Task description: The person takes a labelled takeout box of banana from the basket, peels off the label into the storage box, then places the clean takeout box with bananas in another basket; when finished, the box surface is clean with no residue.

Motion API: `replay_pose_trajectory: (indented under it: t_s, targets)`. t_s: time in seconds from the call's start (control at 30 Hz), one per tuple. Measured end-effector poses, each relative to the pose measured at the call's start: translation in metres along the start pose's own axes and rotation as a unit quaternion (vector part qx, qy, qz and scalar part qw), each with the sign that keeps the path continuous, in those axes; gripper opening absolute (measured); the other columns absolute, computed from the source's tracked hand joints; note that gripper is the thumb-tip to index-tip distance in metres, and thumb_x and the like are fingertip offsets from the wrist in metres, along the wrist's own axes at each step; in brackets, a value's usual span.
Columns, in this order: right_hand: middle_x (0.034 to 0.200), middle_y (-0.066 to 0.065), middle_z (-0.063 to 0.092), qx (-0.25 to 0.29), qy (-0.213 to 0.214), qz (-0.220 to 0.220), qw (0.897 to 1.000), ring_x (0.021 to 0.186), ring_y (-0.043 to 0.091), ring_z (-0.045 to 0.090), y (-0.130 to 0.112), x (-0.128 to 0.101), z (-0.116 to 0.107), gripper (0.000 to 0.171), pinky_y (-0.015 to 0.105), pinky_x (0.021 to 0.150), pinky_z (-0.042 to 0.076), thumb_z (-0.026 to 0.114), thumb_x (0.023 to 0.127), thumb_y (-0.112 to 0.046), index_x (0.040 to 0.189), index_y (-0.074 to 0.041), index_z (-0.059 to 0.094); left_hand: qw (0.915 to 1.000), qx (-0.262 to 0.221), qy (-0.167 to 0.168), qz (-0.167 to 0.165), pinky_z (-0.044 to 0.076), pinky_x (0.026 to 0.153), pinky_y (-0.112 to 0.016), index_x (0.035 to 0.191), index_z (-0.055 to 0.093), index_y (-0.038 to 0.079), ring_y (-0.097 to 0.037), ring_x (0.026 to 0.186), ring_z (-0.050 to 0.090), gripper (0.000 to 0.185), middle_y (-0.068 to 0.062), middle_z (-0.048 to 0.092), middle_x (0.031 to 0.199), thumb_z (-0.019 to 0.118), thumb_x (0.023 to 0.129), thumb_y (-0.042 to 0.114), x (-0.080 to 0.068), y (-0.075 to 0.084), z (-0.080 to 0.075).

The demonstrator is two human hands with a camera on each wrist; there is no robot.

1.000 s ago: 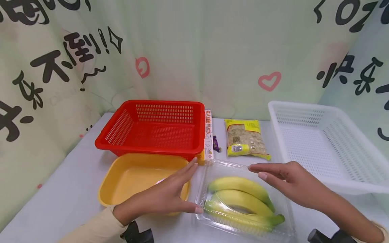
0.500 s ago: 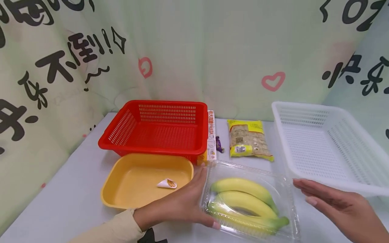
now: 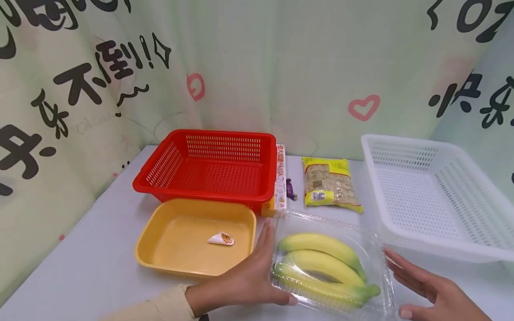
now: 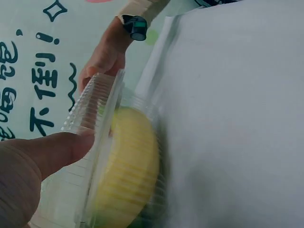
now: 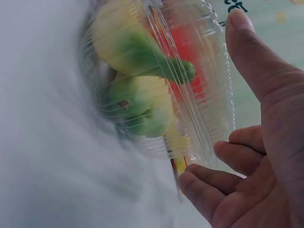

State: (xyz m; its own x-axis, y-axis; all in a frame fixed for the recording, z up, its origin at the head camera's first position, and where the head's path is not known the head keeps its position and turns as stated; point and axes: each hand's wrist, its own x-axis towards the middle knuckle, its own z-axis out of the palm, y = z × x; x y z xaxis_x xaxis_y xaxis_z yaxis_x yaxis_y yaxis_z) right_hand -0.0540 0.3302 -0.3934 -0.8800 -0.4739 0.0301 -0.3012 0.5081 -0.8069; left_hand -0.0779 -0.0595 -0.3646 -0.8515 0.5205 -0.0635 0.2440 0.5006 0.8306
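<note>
Right hand (image 3: 431,292) closer to banana box (image 3: 379,249); pale table (image 3: 100,249), printed curtain (image 3: 257,67).

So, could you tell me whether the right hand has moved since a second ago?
Yes. The right hand has moved from above the clear banana box to its right edge, below the white basket.

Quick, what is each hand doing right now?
Left hand: open, fingers straight against the clear banana box.
Right hand: open, touching the box's other side.
</note>
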Motion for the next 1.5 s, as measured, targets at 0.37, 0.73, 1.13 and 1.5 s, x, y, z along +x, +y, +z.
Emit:
replay_pose_trajectory:
  t_s: [0.37,0.73,1.13,1.5]
  targets:
    - [0.156,-0.025,-0.004,0.08,-0.027,0.036,0.996,0.125,-0.013,0.03,-0.01,0.024,0.02,0.107,0.014,0.089,0.044,0.069,0.088,0.0,0.156,-0.031,-0.007,0.9964,-0.01,0.063,0.056,0.02,0.115,-0.045,0.156,-0.005,0.01,-0.018,0.146,0.009,0.122,0.0,-0.002,0.162,0.084,0.076,0.032,0.0,-0.004,0.002]
    - [0.152,-0.029,0.009,0.076,0.0,0.046,0.996,0.12,-0.011,0.04,-0.03,0.021,0.015,0.106,0.013,0.086,0.046,0.07,0.087,0.0,0.156,-0.03,-0.005,0.993,-0.01,0.088,0.078,0.025,0.113,-0.043,0.156,0.0,0.01,-0.019,0.145,0.01,0.122,-0.002,0.002,0.161,0.087,0.073,0.034,-0.008,0.009,-0.01]
    - [0.16,-0.002,0.006,0.061,0.008,0.062,0.996,0.118,-0.009,0.044,-0.049,0.025,0.003,0.099,0.017,0.083,0.05,0.068,0.09,-0.001,0.157,-0.033,0.003,0.9936,-0.042,0.096,0.042,0.029,0.111,-0.041,0.157,0.003,0.026,-0.015,0.139,0.03,0.12,0.005,0.01,0.16,0.086,0.071,0.041,-0.018,0.016,-0.022]
    - [0.158,-0.023,0.007,0.061,0.015,0.037,0.997,0.123,-0.012,0.038,-0.046,0.018,-0.002,0.098,0.013,0.085,0.047,0.067,0.088,0.005,0.157,-0.028,0.006,0.9928,-0.014,0.088,0.081,0.029,0.112,-0.038,0.154,-0.007,0.034,-0.009,0.144,0.016,0.126,0.011,0.003,0.161,0.088,0.071,0.035,-0.024,0.031,-0.029]
